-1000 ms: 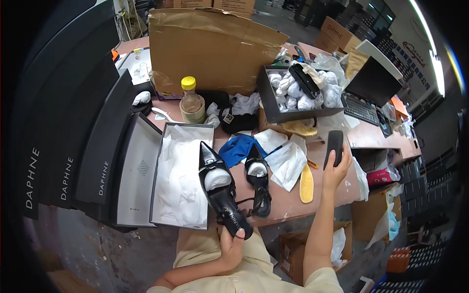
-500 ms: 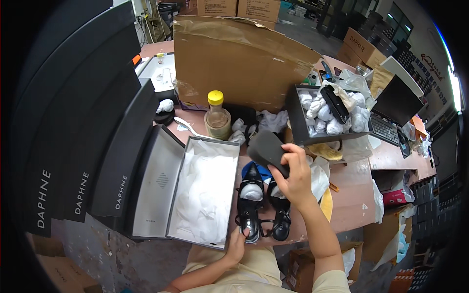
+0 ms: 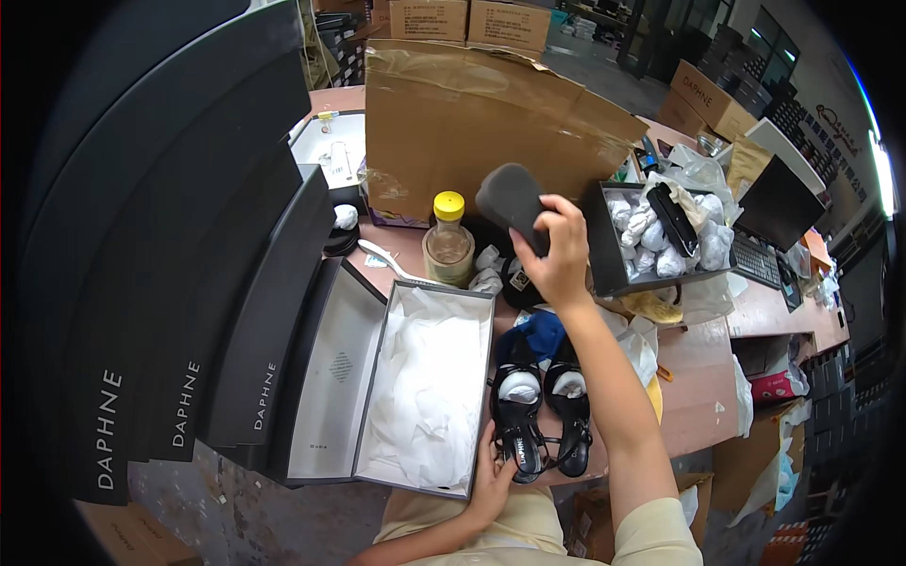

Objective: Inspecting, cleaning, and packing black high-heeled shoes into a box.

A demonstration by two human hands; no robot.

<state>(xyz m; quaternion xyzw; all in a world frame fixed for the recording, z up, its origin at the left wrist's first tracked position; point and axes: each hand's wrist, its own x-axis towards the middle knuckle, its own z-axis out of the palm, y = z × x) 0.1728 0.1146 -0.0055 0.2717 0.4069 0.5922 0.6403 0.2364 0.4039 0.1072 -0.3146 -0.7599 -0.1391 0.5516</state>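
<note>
My right hand [image 3: 559,253] is raised above the table and grips a dark grey foam pad [image 3: 512,200], held near the brown cardboard sheet [image 3: 481,118]. Two black heeled sandals [image 3: 543,420] lie side by side at the table's near edge, each stuffed with white paper. My left hand [image 3: 493,476] rests its fingers on the heel end of the left sandal. Just left of the sandals sits an open shoe box [image 3: 427,389] lined with white tissue, its lid [image 3: 332,373] lying open beside it.
A yellow-capped jar [image 3: 448,243] stands behind the box. A dark tray [image 3: 604,259] of white paper wads sits at the right, with a laptop [image 3: 774,212] and keyboard beyond. Blue cloth [image 3: 540,332] lies behind the sandals. Stacked black shoe boxes [image 3: 179,311] line the left side.
My right hand has lifted the grey pad up and away from the sandals toward the cardboard. Both sandals now lie flat together, and my left hand stays at their heels.
</note>
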